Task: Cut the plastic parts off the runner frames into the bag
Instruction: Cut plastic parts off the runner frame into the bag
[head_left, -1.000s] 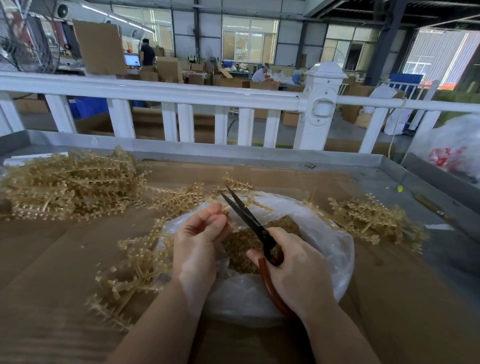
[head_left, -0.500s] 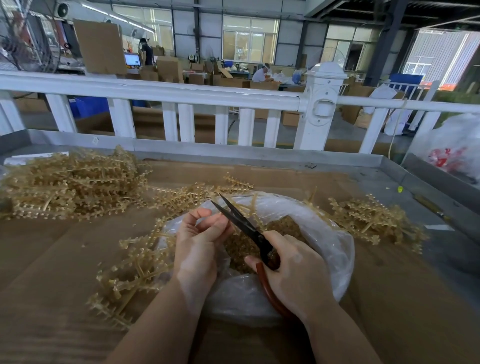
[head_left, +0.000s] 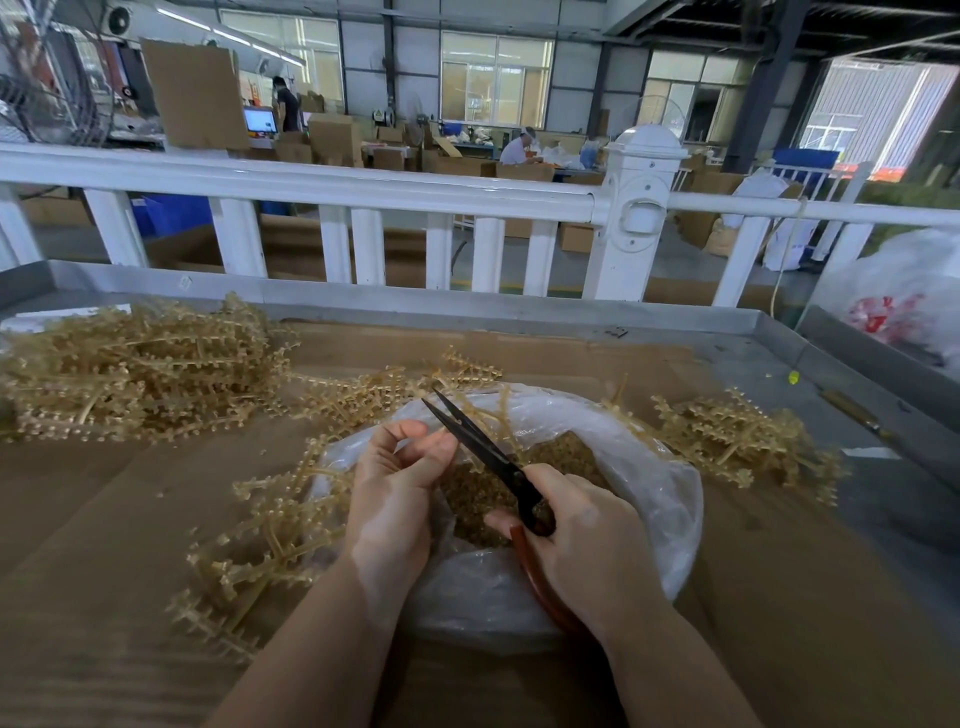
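A clear plastic bag (head_left: 670, 499) lies open on the cardboard-covered table, with a heap of small tan cut parts (head_left: 566, 457) inside. My right hand (head_left: 582, 551) grips black scissors (head_left: 478, 447) with red handles; the blades point up and left over the bag, slightly parted. My left hand (head_left: 395, 488) pinches a thin tan runner frame (head_left: 493, 415) right at the blades, above the bag's left rim. Another runner frame (head_left: 270, 525) lies under my left wrist, left of the bag.
A big pile of tan runner frames (head_left: 140, 369) sits at the far left, a smaller pile (head_left: 737, 441) right of the bag. A raised grey metal rim (head_left: 519, 312) and a white railing (head_left: 363, 192) bound the table. A filled white bag (head_left: 904, 306) stands at the far right.
The scissors have swung slightly left and lower toward my left hand's fingertips. My left fingers have shifted their pinch on the frame. Both hands stay over the bag.
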